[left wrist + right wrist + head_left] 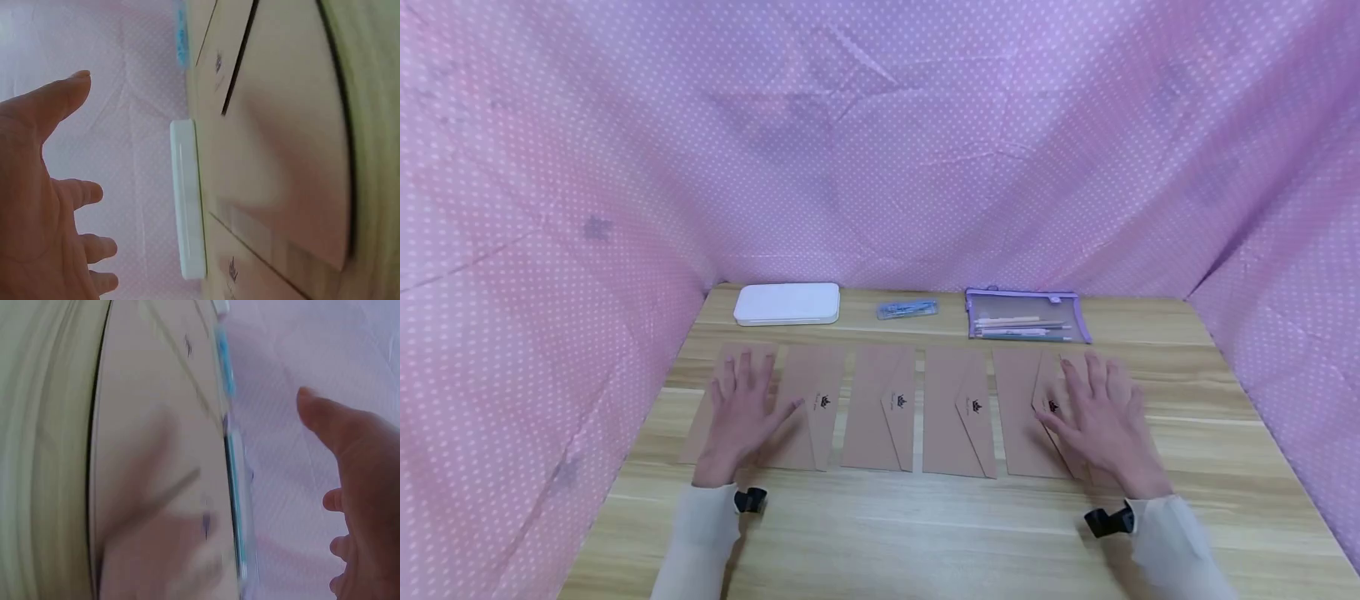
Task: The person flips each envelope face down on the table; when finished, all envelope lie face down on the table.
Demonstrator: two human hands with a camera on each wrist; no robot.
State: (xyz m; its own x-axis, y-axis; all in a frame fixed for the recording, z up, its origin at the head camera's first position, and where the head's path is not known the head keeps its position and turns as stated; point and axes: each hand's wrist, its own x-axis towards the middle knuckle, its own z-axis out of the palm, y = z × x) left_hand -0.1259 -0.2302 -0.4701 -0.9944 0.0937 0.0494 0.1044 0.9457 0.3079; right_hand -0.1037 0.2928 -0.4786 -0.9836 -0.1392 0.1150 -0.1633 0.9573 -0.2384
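Several brown kraft envelopes lie side by side in a row across the table, most showing a slanted flap and a small black crown print. My left hand [741, 421] is over the leftmost envelope [702, 437], palm down with fingers spread and the thumb reaching across the neighbouring envelope [797, 375]. Over the rightmost envelope [1100, 477] is my right hand [1103, 417], its thumb overlapping the envelope beside it [1015, 417]. Both wrist views show a gap between the hands and the paper, with shadows falling on the envelopes. Neither hand holds anything.
Along the table's back edge lie a white flat case [787, 303], a small clear pack with blue contents [907, 309] and a purple-edged mesh zip pouch [1028, 315] with pens inside. Pink dotted cloth [880, 167] hangs behind and on both sides of the wood-grain table [925, 542].
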